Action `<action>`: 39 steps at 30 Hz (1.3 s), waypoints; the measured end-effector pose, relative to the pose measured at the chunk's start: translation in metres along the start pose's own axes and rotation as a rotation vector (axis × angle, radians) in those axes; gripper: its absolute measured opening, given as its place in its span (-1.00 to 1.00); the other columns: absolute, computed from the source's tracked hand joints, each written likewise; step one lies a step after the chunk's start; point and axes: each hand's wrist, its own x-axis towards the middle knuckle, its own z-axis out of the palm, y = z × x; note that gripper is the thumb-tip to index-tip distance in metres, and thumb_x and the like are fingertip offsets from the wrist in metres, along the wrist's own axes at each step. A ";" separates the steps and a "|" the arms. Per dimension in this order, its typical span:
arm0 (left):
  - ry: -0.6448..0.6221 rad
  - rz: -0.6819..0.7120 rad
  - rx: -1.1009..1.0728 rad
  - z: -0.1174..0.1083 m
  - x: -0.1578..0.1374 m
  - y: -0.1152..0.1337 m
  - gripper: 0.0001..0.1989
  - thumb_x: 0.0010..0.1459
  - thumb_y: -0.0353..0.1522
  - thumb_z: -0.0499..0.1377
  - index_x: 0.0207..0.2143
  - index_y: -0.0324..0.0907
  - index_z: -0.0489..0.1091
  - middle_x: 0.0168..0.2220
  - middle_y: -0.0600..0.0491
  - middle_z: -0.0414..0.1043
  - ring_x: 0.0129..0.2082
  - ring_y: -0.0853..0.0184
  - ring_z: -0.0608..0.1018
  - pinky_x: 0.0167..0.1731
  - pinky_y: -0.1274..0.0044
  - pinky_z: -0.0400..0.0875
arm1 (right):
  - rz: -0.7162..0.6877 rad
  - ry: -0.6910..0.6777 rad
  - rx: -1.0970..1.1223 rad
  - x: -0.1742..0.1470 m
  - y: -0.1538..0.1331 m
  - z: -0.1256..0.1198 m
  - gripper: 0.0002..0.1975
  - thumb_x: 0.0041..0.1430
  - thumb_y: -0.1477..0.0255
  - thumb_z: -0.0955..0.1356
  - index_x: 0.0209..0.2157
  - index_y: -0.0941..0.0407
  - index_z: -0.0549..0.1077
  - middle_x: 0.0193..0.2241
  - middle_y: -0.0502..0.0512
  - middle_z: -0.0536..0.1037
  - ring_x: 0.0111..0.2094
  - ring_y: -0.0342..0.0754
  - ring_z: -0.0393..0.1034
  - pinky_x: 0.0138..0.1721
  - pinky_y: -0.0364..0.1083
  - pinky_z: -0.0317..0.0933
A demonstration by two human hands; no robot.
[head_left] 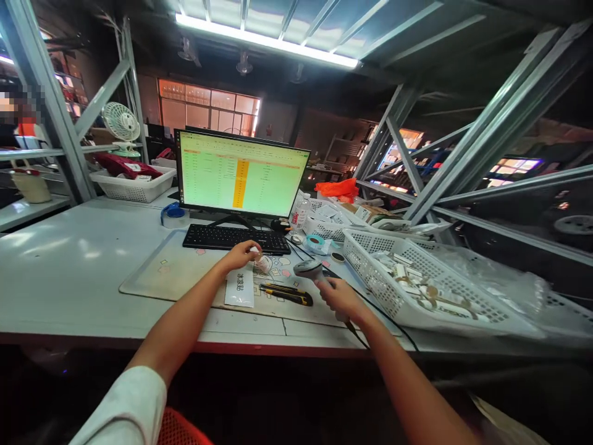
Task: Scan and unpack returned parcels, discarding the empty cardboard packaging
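My right hand (341, 296) is wrapped round the handle of a grey barcode scanner (308, 268), whose head points left over the desk mat (176, 262). In front of the keyboard (222, 237), my left hand (241, 256) has its fingers pinched on a small clear-and-white packet (263, 264); its contents are too small to make out. Just below that hand lies a white pouch (239, 289) with dark printed characters. Between the two hands, black-and-yellow utility knives (288, 293) rest on the mat.
A lit monitor (241, 176) showing a spreadsheet stands behind the keyboard. At right is a white perforated basket (393, 296) of small items. Rolls of tape (315, 241) and a plastic bottle (301, 212) sit nearby. The scanner's cable (393, 321) crosses the desk.
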 end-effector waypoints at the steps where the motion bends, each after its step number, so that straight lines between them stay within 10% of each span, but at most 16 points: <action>1: 0.001 -0.002 -0.046 -0.005 -0.003 -0.003 -0.78 0.11 -0.41 0.17 -0.16 -0.22 0.45 -0.13 -0.05 0.56 -0.18 0.24 0.57 -0.08 0.41 0.47 | -0.062 -0.074 0.097 -0.004 -0.006 -0.007 -0.59 0.30 0.07 0.21 -0.33 0.13 0.42 -0.46 0.12 0.53 -0.48 -0.02 0.43 -0.45 -0.10 0.28; 7: 0.021 -0.010 -0.246 -0.019 -0.018 0.002 -0.74 0.13 -0.34 0.17 -0.11 -0.21 0.42 0.00 -0.06 0.52 -0.06 0.26 0.55 -0.01 0.42 0.44 | -0.330 -0.259 0.150 -0.011 -0.048 -0.026 -0.56 0.20 0.00 0.33 -0.44 0.10 0.32 -0.59 -0.04 0.39 -0.57 -0.15 0.29 -0.52 -0.16 0.17; 20: 0.079 -0.016 -0.232 -0.028 -0.022 0.025 -0.78 0.11 -0.40 0.13 -0.17 -0.22 0.42 -0.08 -0.04 0.54 -0.11 0.27 0.56 -0.06 0.44 0.46 | -0.322 -0.263 0.135 -0.005 -0.064 -0.024 -0.50 0.19 -0.08 0.26 -0.43 0.11 0.31 -0.53 0.00 0.41 -0.55 -0.15 0.28 -0.53 -0.16 0.16; 31: 0.329 -0.116 0.514 -0.085 -0.053 0.024 -0.75 0.23 -0.47 0.05 -0.10 -0.20 0.46 -0.23 -0.07 0.53 -0.19 0.18 0.55 0.00 0.34 0.42 | -0.271 -0.261 0.081 0.001 -0.061 -0.024 -0.50 0.14 -0.08 0.31 -0.38 0.12 0.35 -0.53 0.00 0.42 -0.56 -0.15 0.28 -0.58 -0.17 0.16; 36: 0.312 -0.041 0.658 -0.062 -0.082 0.037 -0.52 0.14 -0.47 0.20 0.14 -0.16 0.39 0.32 -0.18 0.23 0.35 -0.04 0.23 0.34 0.10 0.06 | -0.310 -0.247 0.100 0.006 -0.066 -0.020 -0.50 0.16 -0.08 0.29 -0.39 0.11 0.36 -0.52 0.01 0.43 -0.53 -0.13 0.31 -0.55 -0.16 0.22; 39: 0.029 0.125 0.762 -0.026 -0.109 0.049 -0.30 0.11 -0.15 0.35 0.28 -0.08 0.28 0.45 -0.13 0.00 0.47 -0.08 -0.04 0.41 0.07 -0.18 | -0.319 -0.251 0.111 0.004 -0.070 -0.020 -0.51 0.16 -0.08 0.30 -0.37 0.11 0.39 -0.52 0.01 0.43 -0.52 -0.13 0.30 -0.55 -0.16 0.21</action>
